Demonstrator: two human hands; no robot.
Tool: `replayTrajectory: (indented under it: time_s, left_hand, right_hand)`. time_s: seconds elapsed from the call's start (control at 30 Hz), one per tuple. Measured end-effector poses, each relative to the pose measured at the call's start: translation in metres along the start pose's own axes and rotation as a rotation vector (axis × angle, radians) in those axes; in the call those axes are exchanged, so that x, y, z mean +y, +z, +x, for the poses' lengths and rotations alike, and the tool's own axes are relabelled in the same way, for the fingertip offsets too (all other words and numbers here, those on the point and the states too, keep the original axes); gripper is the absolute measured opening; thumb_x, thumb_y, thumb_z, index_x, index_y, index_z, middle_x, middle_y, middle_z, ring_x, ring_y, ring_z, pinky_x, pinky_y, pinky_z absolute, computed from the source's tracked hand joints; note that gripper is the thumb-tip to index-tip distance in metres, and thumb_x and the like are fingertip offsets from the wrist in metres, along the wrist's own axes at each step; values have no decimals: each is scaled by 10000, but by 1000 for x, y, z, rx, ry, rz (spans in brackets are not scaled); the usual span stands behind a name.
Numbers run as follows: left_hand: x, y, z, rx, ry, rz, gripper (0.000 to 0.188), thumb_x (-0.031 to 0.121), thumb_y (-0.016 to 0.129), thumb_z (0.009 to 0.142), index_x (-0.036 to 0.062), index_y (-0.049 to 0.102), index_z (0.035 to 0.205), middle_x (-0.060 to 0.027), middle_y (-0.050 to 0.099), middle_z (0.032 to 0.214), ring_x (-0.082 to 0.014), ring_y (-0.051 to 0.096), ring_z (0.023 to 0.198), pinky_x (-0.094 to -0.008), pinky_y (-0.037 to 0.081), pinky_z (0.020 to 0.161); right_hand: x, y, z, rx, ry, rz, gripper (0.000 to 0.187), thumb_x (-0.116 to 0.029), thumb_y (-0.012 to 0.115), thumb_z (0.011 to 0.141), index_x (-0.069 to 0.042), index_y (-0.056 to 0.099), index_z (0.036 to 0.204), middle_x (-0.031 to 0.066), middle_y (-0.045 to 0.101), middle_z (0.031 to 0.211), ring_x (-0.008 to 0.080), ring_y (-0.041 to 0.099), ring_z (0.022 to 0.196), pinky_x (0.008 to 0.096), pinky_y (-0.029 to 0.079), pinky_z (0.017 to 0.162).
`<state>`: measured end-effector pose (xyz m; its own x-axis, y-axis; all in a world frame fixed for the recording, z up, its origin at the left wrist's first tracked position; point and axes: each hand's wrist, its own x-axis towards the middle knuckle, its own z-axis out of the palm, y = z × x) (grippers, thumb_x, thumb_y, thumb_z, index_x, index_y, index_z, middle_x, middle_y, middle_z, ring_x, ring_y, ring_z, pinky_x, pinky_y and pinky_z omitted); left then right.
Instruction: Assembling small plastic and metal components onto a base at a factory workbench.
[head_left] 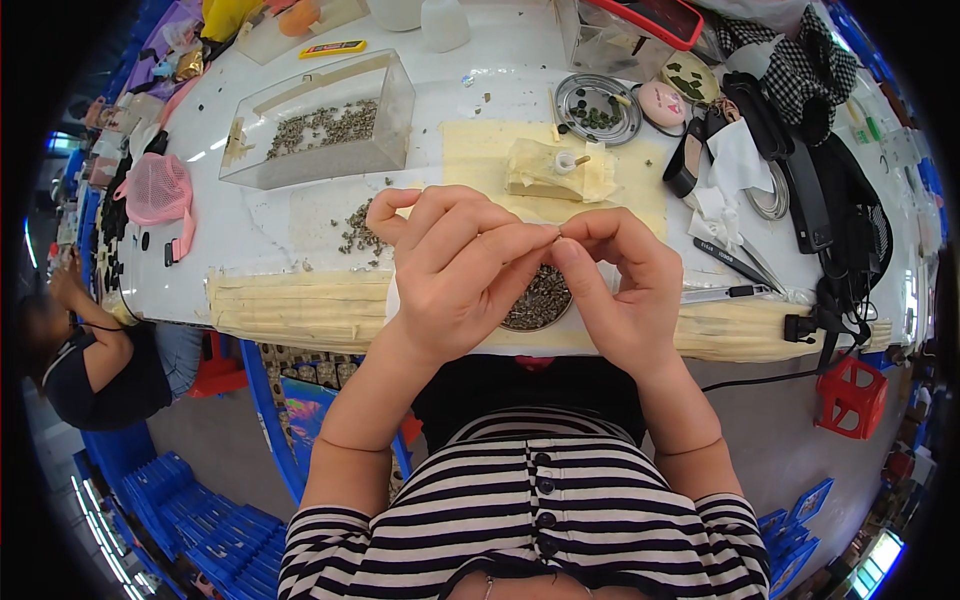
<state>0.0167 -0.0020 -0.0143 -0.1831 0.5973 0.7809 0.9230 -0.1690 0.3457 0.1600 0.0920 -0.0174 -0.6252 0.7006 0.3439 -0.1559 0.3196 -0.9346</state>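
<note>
My left hand (pixel 452 262) and my right hand (pixel 622 283) meet fingertip to fingertip above the front of the table. Both pinch at one spot, where a tiny part shows too small to name. Below them sits a round dish of small metal parts (pixel 541 300), partly hidden by my fingers. Just beyond my hands stands a block wrapped in cream tape (pixel 553 172), with a small white fitting and a peg on top. Loose small metal parts (pixel 360 232) lie scattered beside my left hand.
A clear box (pixel 395 110) at the back left holds many small metal parts. To the back right stand a round tin with dark green pieces (pixel 598 110) and a pink round case (pixel 662 104). Tweezers (pixel 735 262) and a utility knife (pixel 725 293) lie right. Another person (pixel 110 350) sits at far left.
</note>
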Motion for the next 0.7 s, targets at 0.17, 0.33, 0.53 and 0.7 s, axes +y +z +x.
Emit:
replayTrajectory:
  time_s: [0.17,0.33,0.53,0.7]
  left_hand:
    - [0,0,0,-10,1,-25,237,111,818,677,179,744,892,70,610,779,-143,574,800,-379,265,870]
    - [-2,-7,4,-90,-51,-189,190,68,809,712,125,741,881,23,623,796,-170,560,795,-341,307,819]
    - [-1,-9,6,-131,-100,-308,157,44,801,735,82,734,872,-19,630,816,-184,555,805,-325,345,799]
    - [-3,-5,3,-59,-145,-317,213,74,825,689,147,755,876,49,640,800,-156,571,807,-327,308,807]
  right_hand:
    - [-2,-2,-1,-31,115,86,62,-27,642,927,32,641,907,56,690,790,96,667,731,232,528,688]
    - [-9,-7,1,-134,248,299,107,-65,586,987,31,628,968,49,684,840,90,665,778,226,542,711]
    - [-8,-10,2,-222,347,415,131,-97,568,1009,24,616,1023,45,675,864,82,649,785,230,544,714]
    - [-8,-15,4,-235,365,521,122,-93,585,1000,21,611,1033,49,673,873,82,646,780,223,536,717]
